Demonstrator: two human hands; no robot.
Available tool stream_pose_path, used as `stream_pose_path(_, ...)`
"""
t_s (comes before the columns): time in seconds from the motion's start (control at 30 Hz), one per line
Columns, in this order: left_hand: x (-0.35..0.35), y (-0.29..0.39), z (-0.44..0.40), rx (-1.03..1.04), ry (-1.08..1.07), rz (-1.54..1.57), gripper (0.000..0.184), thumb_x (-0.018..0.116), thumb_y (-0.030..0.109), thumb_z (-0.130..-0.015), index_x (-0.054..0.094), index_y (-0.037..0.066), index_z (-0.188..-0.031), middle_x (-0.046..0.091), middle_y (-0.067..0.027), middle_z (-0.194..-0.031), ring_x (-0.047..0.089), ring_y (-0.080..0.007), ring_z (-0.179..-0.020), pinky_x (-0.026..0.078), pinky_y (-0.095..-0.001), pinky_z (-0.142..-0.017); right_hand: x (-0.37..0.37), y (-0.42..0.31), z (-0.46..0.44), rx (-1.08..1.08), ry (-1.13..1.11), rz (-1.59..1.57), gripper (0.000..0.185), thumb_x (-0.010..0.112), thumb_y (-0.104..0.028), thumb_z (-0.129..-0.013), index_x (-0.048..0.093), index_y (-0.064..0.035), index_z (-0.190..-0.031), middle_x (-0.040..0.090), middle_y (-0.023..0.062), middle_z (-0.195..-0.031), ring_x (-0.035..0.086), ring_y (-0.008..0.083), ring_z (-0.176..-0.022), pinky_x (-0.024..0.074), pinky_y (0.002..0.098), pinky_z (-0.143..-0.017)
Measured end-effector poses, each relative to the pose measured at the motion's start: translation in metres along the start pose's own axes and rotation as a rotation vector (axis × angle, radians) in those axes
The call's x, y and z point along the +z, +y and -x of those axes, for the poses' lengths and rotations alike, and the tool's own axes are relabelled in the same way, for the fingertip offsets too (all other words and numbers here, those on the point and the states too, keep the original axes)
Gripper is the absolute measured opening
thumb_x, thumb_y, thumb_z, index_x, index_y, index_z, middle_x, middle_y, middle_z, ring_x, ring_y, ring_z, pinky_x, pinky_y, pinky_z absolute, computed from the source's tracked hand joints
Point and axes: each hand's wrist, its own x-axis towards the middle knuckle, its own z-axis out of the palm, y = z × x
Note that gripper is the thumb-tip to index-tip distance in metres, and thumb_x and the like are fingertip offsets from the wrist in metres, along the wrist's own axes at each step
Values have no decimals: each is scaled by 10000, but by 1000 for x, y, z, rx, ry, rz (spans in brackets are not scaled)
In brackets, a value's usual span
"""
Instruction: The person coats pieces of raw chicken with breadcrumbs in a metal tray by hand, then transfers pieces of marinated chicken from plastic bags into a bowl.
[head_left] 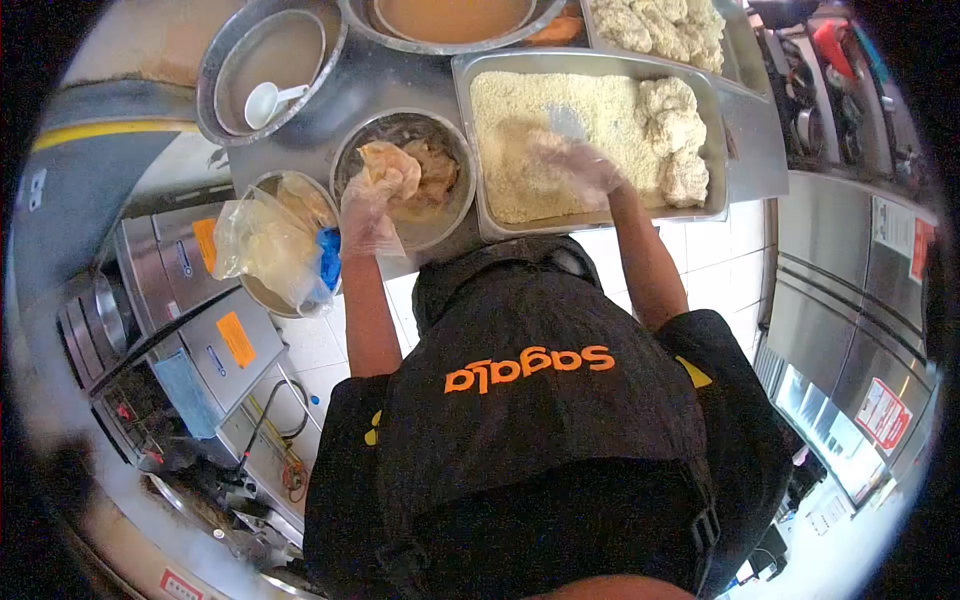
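Note:
My left hand (370, 215), in a clear plastic glove, is closed on a pale raw chicken piece (392, 170). It holds the piece over a round metal bowl (467, 205) that has more raw meat (437, 172) and some liquid in it. To the right, my right hand (592, 172), also gloved, reaches into a deep metal tray (600, 222) of pale yellow breading (610, 100). Motion blurs its fingers and the crumbs around them, so their grip is unclear. Several coated chicken pieces (686, 180) lie along the tray's right side.
Behind the left bowl stands a metal basin (212, 95) with cloudy liquid and a white ladle (265, 103). Another basin (455, 48) holds orange-brown liquid. More coated pieces (660, 22) fill a back-right tray. A bowl with plastic bags (270, 245) sits at the left edge.

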Motion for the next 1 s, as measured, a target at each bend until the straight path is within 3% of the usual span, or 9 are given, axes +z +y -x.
stream_pose_path(0.17,8,24,12,-89,111,-196,257,636,251,-774,635,27,-899,612,-22,-774,563,-115,-721,444,-259,-659,-27,-35,18,227,220,254,480,616,-446,-751,573,-162,-1136,632,115,-954,622,235,-776,481,379,-760)
stream_pose_path(0.3,-6,-13,-6,29,28,-263,238,647,155,-709,621,20,-903,616,-31,-802,552,-109,-705,441,-248,-645,-19,8,16,-124,400,650,399,569,-404,-792,592,-126,-1077,635,114,-944,615,262,-834,474,348,-751)
stream_pose_path(0.43,-4,-16,-6,77,15,-289,305,637,198,-718,592,19,-961,615,-52,-863,566,-140,-779,445,-275,-692,-13,7,50,360,61,308,413,530,-309,-849,486,-131,-1219,561,138,-1136,560,230,-1001,439,350,-882)
stream_pose_path(0.5,-5,-20,-6,88,6,-234,352,631,221,-729,573,25,-1015,615,-62,-899,572,-159,-826,443,-290,-728,-4,24,47,213,-153,417,384,489,-295,-877,492,-111,-1214,497,133,-1228,489,236,-1101,382,343,-949)
stream_pose_path(0.57,6,8,4,113,-32,-244,366,615,211,-739,558,34,-1055,614,-71,-929,573,-168,-860,438,-298,-760,15,11,49,214,-109,-97,370,489,-258,-866,515,-90,-1195,510,105,-1219,494,211,-1086,377,322,-940)
stream_pose_path(0.67,8,6,-2,241,71,-971,254,558,133,-750,592,0,-963,605,-58,-904,561,-149,-796,435,-265,-729,49,17,13,97,-248,-351,498,519,-309,-851,414,-77,-1279,395,113,-1322,339,251,-1229,235,376,-1038)
stream_pose_path(0.87,21,-1,-3,-91,95,319,299,483,282,-875,627,22,-909,605,-45,-907,570,-147,-813,460,-280,-673,62,18,-9,-275,-210,-315,529,549,-330,-822,417,-123,-1290,375,98,-1351,268,242,-1287,192,408,-1063)
stream_pose_path(0.97,12,24,4,-215,148,-32,317,480,296,-886,612,12,-932,600,-45,-885,565,-134,-789,463,-255,-657,31,-1,-13,77,-108,-392,507,553,-291,-805,434,-156,-1279,446,111,-1294,389,219,-1214,288,391,-1014)
stream_pose_path(1.0,8,21,5,-200,150,-3,300,496,280,-877,611,8,-929,599,-43,-878,565,-130,-785,462,-249,-665,19,15,-24,-131,-81,-15,434,513,-313,-825,495,-121,-1213,478,120,-1259,441,232,-1161,323,361,-987)
